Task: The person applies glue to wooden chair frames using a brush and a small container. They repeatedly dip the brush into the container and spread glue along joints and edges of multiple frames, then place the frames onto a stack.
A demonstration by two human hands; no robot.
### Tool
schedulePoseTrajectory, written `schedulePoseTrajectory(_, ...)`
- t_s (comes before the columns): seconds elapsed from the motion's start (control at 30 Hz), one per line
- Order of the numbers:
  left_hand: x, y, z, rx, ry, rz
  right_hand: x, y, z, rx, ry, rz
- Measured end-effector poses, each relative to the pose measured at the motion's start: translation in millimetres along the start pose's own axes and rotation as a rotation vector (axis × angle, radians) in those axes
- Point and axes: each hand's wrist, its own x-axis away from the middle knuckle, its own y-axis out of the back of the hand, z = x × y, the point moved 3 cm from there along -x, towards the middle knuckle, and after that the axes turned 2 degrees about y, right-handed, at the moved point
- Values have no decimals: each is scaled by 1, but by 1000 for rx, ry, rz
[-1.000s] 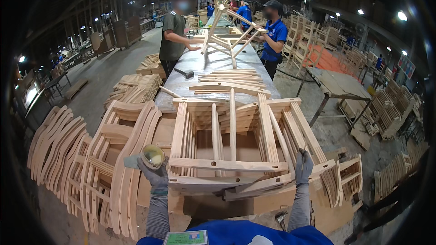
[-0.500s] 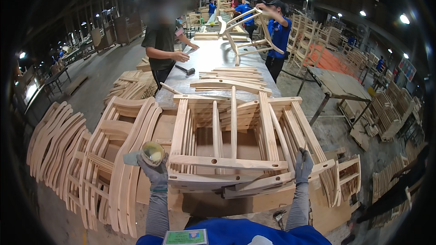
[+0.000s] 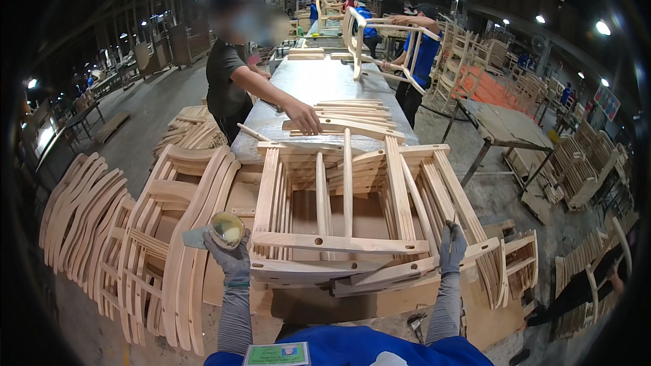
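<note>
My left hand [image 3: 234,259], in a grey glove, is closed around a small round cup [image 3: 228,230] with something yellowish inside. A flat pale grey-green piece [image 3: 196,238] sticks out beside the cup; its kind is unclear. My right hand [image 3: 451,249], also gloved, points upward with fingers apart at the right side of the stacked wooden frames, and nothing shows in it. Between my hands lies the stack of light wooden chair frames [image 3: 339,242], with round spindles [image 3: 348,186] standing across it. Whether my right fingers touch the wood cannot be made out.
Curved chair backs [image 3: 180,251] lean at my left. Ahead runs a long metal-topped table [image 3: 298,85] with thin slats [image 3: 359,110] and a curved rail [image 3: 339,126]. A dark-shirted co-worker [image 3: 227,74] stands left of it; another in blue [image 3: 422,51] holds a chair frame [image 3: 357,44].
The co-worker on the left has leaned in and stretched a hand to the curved rail. The one on the right has turned the chair frame. My hands have stayed in place.
</note>
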Motion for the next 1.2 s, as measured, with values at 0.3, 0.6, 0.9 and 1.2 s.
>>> schedulePoseTrajectory(0.3,0,2,-1,5,11,11,2,0,1,-78,-31,26)
schedulePoseTrajectory(0.6,-1,0,3,21,8,41,2,-1,-9,-58,-45,37)
schedulePoseTrajectory(0.9,0,8,-1,36,-32,-27,1,1,2,-21,-110,43)
schedulePoseTrajectory(1.2,4,-1,0,52,-18,-82,2,4,4,-17,-46,28)
